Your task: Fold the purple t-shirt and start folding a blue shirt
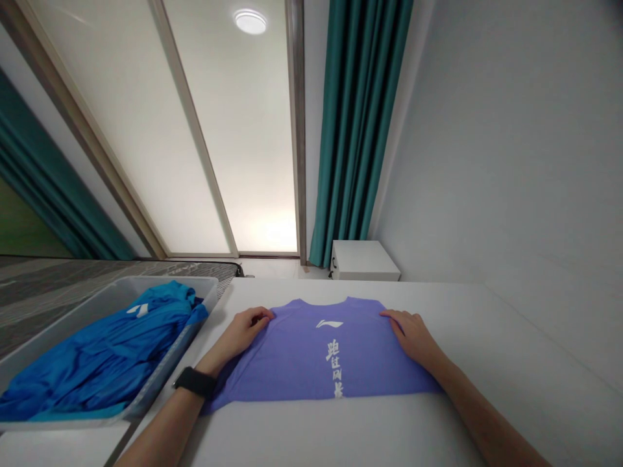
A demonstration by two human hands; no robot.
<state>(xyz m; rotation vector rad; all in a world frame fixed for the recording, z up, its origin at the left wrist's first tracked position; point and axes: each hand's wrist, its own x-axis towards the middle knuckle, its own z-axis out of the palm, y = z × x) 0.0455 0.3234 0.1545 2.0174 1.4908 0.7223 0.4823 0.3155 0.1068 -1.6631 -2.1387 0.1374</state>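
Note:
A purple T-shirt with a white logo and white lettering down its middle lies spread on the white table, its collar at the far side. Its lower edge runs straight across the near side and cuts through the lettering. My left hand pinches the shirt at its left shoulder, with a black watch on that wrist. At the opposite shoulder, my right hand grips the fabric between thumb and fingers. Parts of both sleeves are hidden under my hands and forearms.
To the left, a pale plastic bin holds crumpled blue clothing. A small white cabinet stands beyond the table, by a green curtain. A grey wall borders the right side.

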